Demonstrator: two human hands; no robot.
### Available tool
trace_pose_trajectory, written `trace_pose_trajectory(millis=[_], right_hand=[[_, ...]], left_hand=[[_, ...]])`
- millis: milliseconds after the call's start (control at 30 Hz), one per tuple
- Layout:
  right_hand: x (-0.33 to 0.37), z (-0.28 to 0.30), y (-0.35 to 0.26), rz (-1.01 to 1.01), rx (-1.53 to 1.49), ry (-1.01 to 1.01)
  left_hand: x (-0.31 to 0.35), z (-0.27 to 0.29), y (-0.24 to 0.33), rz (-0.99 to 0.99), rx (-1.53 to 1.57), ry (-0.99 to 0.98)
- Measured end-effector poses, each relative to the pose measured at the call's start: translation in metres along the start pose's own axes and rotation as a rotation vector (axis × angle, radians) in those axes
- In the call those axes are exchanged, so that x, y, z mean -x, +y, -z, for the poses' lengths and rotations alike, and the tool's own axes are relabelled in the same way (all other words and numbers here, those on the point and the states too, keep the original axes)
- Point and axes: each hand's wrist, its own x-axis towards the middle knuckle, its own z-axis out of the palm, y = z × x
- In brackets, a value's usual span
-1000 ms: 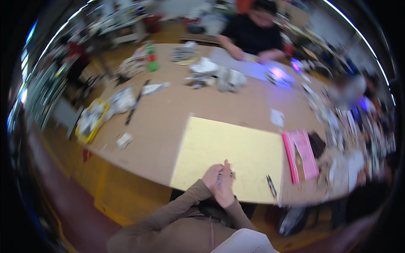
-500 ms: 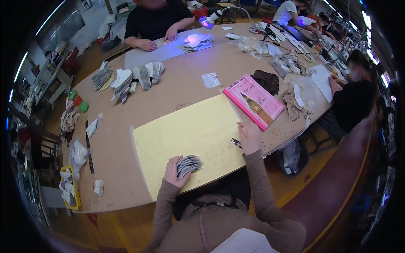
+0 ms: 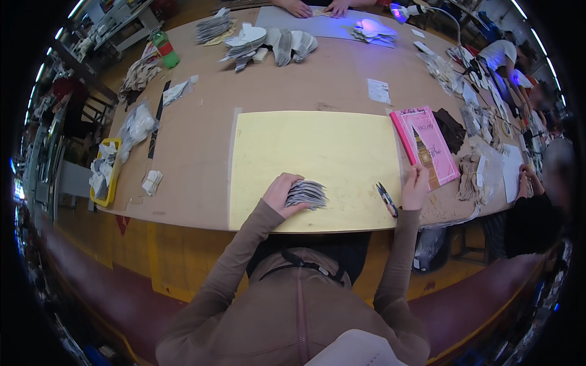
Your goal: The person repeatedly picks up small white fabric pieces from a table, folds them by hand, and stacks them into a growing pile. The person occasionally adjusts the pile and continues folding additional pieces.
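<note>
My left hand is wrapped round one side of a stack of thin grey fabric pieces, near the front edge of a yellow sheet. The stack's layered edges fan out to the right. My right hand is raised by the sheet's right edge, at the lower left side of a pink book. Its fingertips are drawn together; whether they hold something small cannot be made out. Between my hands, closer to the right one, dark thread snips lie on the sheet.
Grey fabric stacks stand at the far side, before another person's hands and a lit lamp. A yellow basket and plastic bag sit left. Bagged beige bundles and a co-worker's arm are right.
The view has turned and tipped down, so the table appears straighter. My left hand still holds the grey stack. My right hand remains near the book, its fingers now upright beside the book's lower corner.
</note>
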Motion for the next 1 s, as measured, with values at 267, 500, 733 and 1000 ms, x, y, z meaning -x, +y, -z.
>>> trace_pose_trajectory(millis=[267,500,733,1000], right_hand=[[0.040,-0.019,-0.068,-0.294,-0.817,-0.008],[0.055,-0.019,-0.122,-0.360,-0.943,-0.376],[0.099,-0.088,-0.133,0.370,-0.273,-0.657],[0.113,-0.094,-0.147,0.554,-0.269,-0.820]], left_hand=[[0.015,-0.014,-0.010,-0.192,0.005,0.178],[0.015,-0.028,-0.016,-0.236,0.145,0.150],[0.020,-0.019,-0.003,-0.139,-0.022,0.261],[0.014,-0.015,-0.013,0.070,0.115,0.059]])
